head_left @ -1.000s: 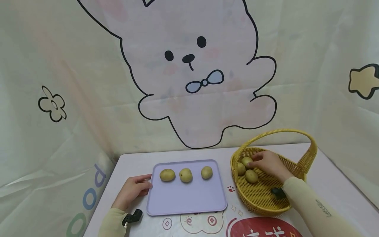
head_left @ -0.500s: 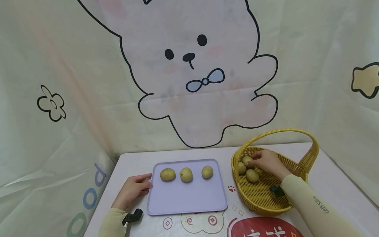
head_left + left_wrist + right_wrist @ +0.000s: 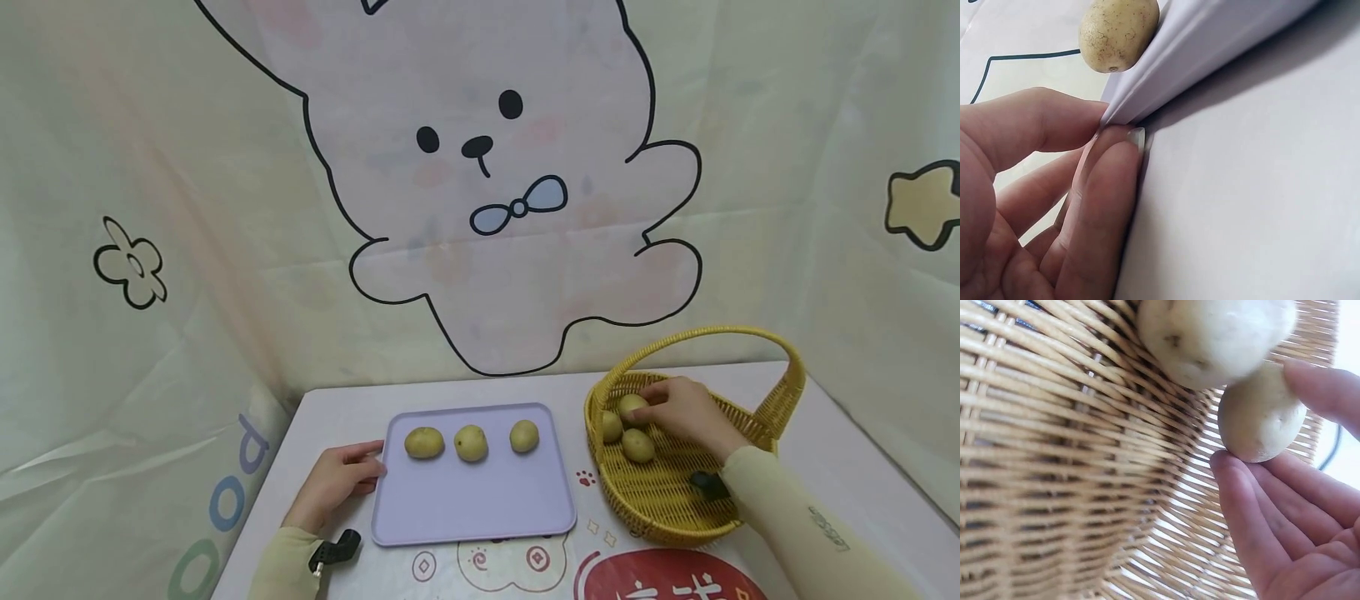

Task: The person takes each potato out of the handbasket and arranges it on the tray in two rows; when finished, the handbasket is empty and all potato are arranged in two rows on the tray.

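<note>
Inside the yellow wicker basket (image 3: 652,496), my right hand (image 3: 688,414) pinches a potato (image 3: 1263,415) between thumb and fingertips. Two more potatoes lie beside it, one at the basket's left wall (image 3: 611,427) and one nearer potato (image 3: 638,446). My left hand (image 3: 337,479) holds the left edge of the lilac tray (image 3: 472,504); in the left wrist view thumb and finger pinch its rim (image 3: 1160,72). Along the tray's far side sit a left potato (image 3: 424,443), a middle potato (image 3: 471,444) and a right potato (image 3: 524,436).
The basket's tall handle (image 3: 705,331) arches over its back, above my right hand. Tray and basket stand apart on a white table (image 3: 337,408) with printed pictures. A curtain (image 3: 517,283) with a cartoon animal hangs behind the table.
My right hand has shifted slightly right within the basket, and the potato at its fingertips has moved with it. The left hand, the tray and its potatoes have stayed in place.
</note>
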Available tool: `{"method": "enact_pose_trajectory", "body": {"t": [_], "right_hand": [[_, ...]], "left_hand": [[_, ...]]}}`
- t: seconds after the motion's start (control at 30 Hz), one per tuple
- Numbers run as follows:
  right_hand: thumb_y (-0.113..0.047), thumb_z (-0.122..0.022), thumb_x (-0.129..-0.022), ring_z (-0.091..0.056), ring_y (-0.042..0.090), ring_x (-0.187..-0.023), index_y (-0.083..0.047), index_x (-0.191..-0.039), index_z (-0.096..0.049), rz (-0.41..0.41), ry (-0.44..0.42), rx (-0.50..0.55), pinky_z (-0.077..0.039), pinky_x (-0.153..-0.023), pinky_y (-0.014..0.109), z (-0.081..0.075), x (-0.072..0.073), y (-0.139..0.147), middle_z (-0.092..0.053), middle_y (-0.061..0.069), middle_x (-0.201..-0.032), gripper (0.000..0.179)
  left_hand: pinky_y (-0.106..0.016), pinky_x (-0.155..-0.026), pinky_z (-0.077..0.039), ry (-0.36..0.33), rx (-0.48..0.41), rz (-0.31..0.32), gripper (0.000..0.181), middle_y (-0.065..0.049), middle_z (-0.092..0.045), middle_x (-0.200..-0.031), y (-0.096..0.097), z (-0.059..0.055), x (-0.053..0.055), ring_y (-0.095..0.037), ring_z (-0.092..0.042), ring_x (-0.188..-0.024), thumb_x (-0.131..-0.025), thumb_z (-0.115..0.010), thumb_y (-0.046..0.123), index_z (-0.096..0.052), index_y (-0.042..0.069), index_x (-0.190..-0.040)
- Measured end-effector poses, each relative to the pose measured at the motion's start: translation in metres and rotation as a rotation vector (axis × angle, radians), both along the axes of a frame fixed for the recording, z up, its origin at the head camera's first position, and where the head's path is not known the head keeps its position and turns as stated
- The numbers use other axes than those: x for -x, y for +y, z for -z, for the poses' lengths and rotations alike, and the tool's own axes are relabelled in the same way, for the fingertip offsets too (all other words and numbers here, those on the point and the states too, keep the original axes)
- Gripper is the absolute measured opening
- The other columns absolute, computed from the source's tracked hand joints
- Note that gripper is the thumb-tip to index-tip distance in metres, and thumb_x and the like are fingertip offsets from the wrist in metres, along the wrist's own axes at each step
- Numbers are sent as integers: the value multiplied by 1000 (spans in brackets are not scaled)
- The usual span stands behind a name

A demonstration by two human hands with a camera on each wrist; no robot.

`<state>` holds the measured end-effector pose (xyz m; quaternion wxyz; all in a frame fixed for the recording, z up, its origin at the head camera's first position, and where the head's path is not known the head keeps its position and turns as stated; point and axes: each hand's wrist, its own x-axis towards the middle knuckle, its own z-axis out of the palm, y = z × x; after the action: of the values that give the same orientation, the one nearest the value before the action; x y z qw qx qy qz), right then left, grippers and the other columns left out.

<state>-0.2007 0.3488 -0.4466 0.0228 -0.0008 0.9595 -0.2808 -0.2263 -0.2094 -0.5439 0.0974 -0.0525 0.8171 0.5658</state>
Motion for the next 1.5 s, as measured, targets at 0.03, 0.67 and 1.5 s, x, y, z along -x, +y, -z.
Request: {"method": "enact_pose_trajectory", "body": {"t": [0.03, 0.67, 1.5], "right_hand": [[-46, -82, -94, -68, 46, -122, 2, -133, -74, 1, 6, -4, -58, -97, 60, -4, -3, 0, -75, 25, -130, 62], [-44, -90, -87, -78, 26, -105, -2, -130, -76, -49, 70, -5, -64, -89, 48, -51, -86, -34, -81, 11, -115, 62], [-23, -95, -79, -79, 20, -101, -6, -123, -80, -155, 38, 351, -66, -86, 34, -10, -80, -173, -80, 11, -119, 49]], "left_hand": [[-26, -73, -63, -2, -3, -2, 54, -7, -72, -105, 0, 0, 0, -14, -70, -85, -90, -82, 12, -71, 5, -142], [-24, -72, -62, -8, -22, -6, 53, -6, -73, -101, -3, -9, -5, -14, -70, -83, -89, -81, 10, -71, 5, -142], [-24, -72, -62, 12, -32, 17, 51, -6, -76, -100, -3, -8, -3, -13, -71, -83, -89, -81, 11, -73, 6, -139]]}}
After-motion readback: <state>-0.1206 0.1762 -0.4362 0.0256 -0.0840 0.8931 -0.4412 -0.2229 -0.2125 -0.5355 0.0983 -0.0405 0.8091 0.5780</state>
